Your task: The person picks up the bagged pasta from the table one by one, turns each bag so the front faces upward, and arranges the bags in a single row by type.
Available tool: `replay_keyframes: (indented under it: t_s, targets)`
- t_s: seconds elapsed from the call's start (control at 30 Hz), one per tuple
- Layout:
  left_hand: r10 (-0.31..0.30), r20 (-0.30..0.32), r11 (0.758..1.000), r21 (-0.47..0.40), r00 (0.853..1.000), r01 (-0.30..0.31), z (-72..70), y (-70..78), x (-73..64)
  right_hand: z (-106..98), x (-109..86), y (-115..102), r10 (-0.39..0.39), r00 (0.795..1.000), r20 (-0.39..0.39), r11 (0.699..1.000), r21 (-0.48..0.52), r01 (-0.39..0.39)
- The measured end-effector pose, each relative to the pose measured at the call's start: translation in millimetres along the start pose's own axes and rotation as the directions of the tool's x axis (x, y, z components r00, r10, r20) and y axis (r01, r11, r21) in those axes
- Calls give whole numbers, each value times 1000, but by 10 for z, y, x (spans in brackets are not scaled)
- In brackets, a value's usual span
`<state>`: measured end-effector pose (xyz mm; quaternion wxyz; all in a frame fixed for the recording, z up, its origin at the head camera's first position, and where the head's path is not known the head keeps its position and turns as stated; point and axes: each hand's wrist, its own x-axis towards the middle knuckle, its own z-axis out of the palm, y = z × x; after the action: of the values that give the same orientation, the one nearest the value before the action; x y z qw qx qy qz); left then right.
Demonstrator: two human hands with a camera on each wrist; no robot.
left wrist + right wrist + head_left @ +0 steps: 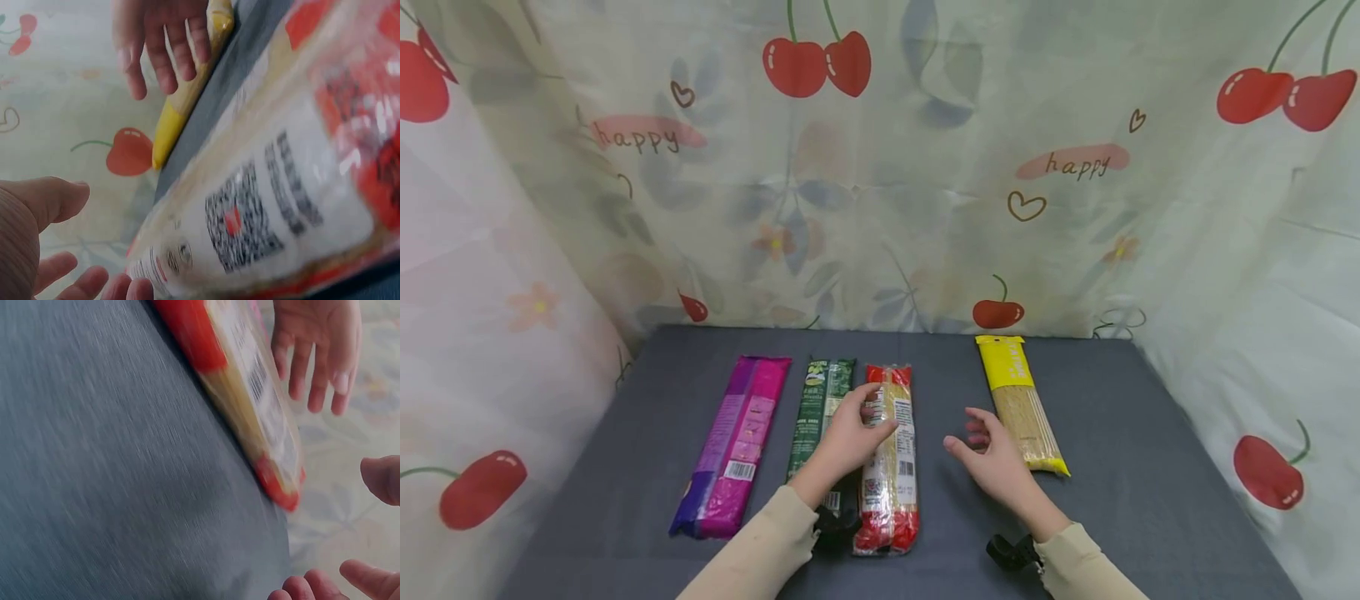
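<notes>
A clear packet of dried noodles with red ends (895, 475) lies lengthwise at the middle of the table. My left hand (850, 429) hovers over its left side, thumb apart from loosely bent fingers; the left wrist view shows no grip on the packet (275, 206). To the right of that packet is my right hand (996, 467), fingers loosely spread and holding nothing. Just beyond the right hand lies a yellow-ended noodle packet (1018, 404), slightly slanted. A dark green packet (812, 408) sits left of the red-ended one, partly hidden by my left hand and forearm.
A purple and pink packet (737, 450) lies farther left on the dark grey tablecloth (1120, 467). Cherry-printed curtains (880, 167) hang at the back and both sides. A black wrist strap (1011, 552) is on the right wrist.
</notes>
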<state>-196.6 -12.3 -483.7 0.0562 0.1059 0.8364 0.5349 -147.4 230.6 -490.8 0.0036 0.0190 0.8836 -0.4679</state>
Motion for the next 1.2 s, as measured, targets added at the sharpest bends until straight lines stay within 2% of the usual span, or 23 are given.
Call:
replay_keyframes:
  t_s: [0.37,0.47,0.67,0.97,1.2]
  targets:
    - [-33,-40,998,55,999,35,-57,-71,70,228,-193,-117,13,996,91,1000,10,-14]
    - [-60,-39,997,41,997,62,-59,-88,112,289,-224,-134,9,991,135,1000,7,-10]
    - [-93,-22,996,0,995,93,-43,-140,234,393,-288,-167,-21,972,235,1000,-1,22]
    - [-102,23,989,105,994,99,-25,-147,396,507,-329,-149,2,946,323,1000,-29,8]
    - [-167,57,978,139,984,158,-18,-126,449,550,-344,-149,23,935,354,996,-90,10]
